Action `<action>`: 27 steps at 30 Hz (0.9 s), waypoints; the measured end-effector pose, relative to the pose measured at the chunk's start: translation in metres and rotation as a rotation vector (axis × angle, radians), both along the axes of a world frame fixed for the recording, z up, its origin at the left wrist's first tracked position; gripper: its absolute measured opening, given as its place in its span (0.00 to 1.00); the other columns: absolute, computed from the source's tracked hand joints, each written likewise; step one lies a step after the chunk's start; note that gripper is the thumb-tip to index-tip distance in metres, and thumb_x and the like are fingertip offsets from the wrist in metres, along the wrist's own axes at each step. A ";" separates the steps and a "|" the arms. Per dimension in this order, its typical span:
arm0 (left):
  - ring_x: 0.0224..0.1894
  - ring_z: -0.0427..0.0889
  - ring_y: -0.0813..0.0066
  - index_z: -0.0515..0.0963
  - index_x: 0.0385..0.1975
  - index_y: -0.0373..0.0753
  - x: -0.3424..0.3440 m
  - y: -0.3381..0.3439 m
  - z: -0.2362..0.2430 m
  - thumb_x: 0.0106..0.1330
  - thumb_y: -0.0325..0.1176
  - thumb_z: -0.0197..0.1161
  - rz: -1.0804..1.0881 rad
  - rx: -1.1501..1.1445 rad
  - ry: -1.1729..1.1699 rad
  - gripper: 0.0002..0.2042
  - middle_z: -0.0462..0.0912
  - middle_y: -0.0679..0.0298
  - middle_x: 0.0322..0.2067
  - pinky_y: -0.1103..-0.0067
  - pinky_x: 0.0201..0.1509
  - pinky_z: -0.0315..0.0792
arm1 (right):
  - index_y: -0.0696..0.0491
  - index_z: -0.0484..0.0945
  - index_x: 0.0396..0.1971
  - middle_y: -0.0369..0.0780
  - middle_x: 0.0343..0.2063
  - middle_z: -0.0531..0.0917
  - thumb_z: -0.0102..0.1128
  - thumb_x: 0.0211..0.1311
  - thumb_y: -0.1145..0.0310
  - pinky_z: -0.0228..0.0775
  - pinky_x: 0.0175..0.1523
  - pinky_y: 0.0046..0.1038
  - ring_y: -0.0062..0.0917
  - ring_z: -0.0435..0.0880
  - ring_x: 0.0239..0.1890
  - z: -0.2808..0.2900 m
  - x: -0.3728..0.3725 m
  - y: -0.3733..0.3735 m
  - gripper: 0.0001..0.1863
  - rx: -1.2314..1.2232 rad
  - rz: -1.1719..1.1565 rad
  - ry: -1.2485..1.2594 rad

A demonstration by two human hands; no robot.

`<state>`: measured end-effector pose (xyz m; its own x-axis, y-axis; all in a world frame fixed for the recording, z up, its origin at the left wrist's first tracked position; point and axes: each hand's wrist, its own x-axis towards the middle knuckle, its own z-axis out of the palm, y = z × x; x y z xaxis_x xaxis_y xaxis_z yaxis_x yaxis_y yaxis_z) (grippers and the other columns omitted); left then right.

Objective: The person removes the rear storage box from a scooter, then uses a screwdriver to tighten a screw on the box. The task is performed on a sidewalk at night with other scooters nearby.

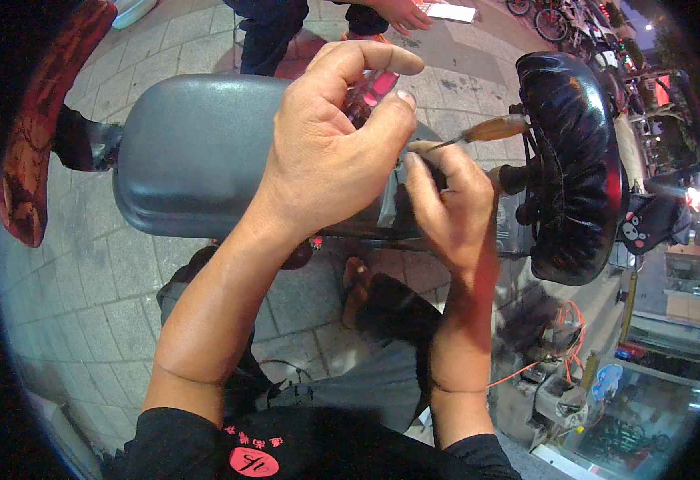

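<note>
My left hand [326, 148] is raised over a dark padded seat [198, 156], its thumb and forefinger bent and spread apart. Through the gap a shiny pink and dark thing [378, 86] shows, too covered to name. My right hand [454, 204] is at the seat's right end, thumb and forefinger drawn close together. A wooden-handled awl [495, 128] lies along its forefinger, thin metal shaft pointing left and handle pointing right. The other fingers of this hand are hidden, as is anything small in the pinch.
A gathered black padded cushion [570, 168] stands upright on the right. A reddish-brown bar [54, 120] is at the far left. Another person's hand [402, 14] and dark trousers [268, 36] appear beyond the seat. Orange cable [575, 320] hangs at lower right, above grey paving [98, 312].
</note>
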<state>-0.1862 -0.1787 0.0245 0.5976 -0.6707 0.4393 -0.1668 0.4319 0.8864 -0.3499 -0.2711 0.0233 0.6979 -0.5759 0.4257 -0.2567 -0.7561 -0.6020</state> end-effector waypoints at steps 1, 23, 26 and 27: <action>0.37 0.74 0.92 0.81 0.58 0.34 0.000 -0.001 -0.001 0.75 0.21 0.64 0.000 -0.008 -0.002 0.13 0.83 0.72 0.47 0.89 0.38 0.68 | 0.60 0.86 0.45 0.48 0.36 0.90 0.70 0.71 0.73 0.81 0.45 0.33 0.34 0.89 0.37 0.000 0.002 0.002 0.08 -0.017 0.006 0.014; 0.39 0.76 0.90 0.81 0.57 0.33 0.000 0.001 0.003 0.75 0.22 0.64 -0.003 0.021 -0.008 0.13 0.83 0.71 0.46 0.88 0.41 0.70 | 0.56 0.83 0.41 0.51 0.35 0.88 0.67 0.68 0.73 0.81 0.43 0.45 0.51 0.90 0.38 -0.001 -0.009 0.000 0.05 -0.111 -0.043 0.124; 0.38 0.76 0.91 0.81 0.57 0.33 0.001 0.000 0.002 0.75 0.22 0.64 0.004 0.011 -0.014 0.13 0.83 0.71 0.46 0.88 0.40 0.70 | 0.55 0.82 0.42 0.50 0.34 0.87 0.67 0.68 0.74 0.81 0.41 0.44 0.50 0.89 0.36 -0.004 -0.009 -0.004 0.06 -0.198 0.007 0.104; 0.38 0.76 0.91 0.81 0.57 0.33 0.002 0.000 0.001 0.75 0.22 0.64 0.012 0.016 -0.036 0.13 0.83 0.71 0.46 0.88 0.40 0.69 | 0.55 0.81 0.42 0.49 0.34 0.87 0.67 0.67 0.74 0.81 0.41 0.44 0.50 0.89 0.36 -0.001 -0.008 -0.002 0.06 -0.177 0.010 0.123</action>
